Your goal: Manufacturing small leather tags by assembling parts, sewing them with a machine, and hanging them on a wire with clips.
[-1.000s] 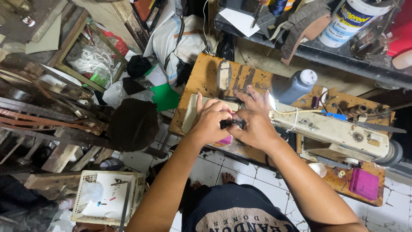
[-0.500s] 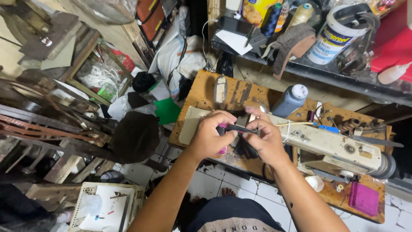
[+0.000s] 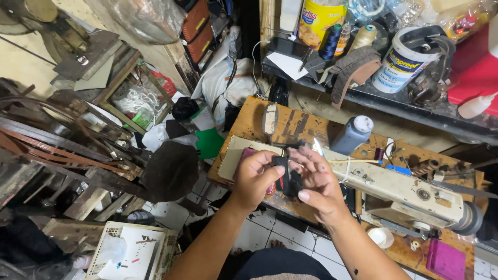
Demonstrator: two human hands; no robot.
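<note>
Head view: both hands meet over the near edge of a wooden table (image 3: 254,116), in front of a cream sewing machine (image 3: 410,194). The left hand (image 3: 255,177) is closed around a small black piece (image 3: 282,177) with a red stripe, thumb pressed on its face. The right hand (image 3: 317,181) holds the same piece from the other side, fingers curled round dark material, thumb stretched forward beneath. The piece sits between the two hands, just above the table edge and left of the machine's needle end. A dark grey bottle (image 3: 353,135) with a white cap stands upright on the table behind the right hand, near but apart. A pink pad (image 3: 446,259) lies at the table's far right corner. On the shelf beyond stand a white tub (image 3: 407,59), a yellow canister (image 3: 319,21) and thread cones (image 3: 332,40). A white crate (image 3: 132,254) sits on the tiled floor at lower left, beside stacked wood and metal scrap (image 3: 57,150). Against the frame half a second earlier: the hands have stayed together at the same spot by the machine; the slim dark tool then seen across the fingers is no longer visible, and the striped piece now shows more plainly. The camera has tipped upward, bringing more of the shelf into sight.
</note>
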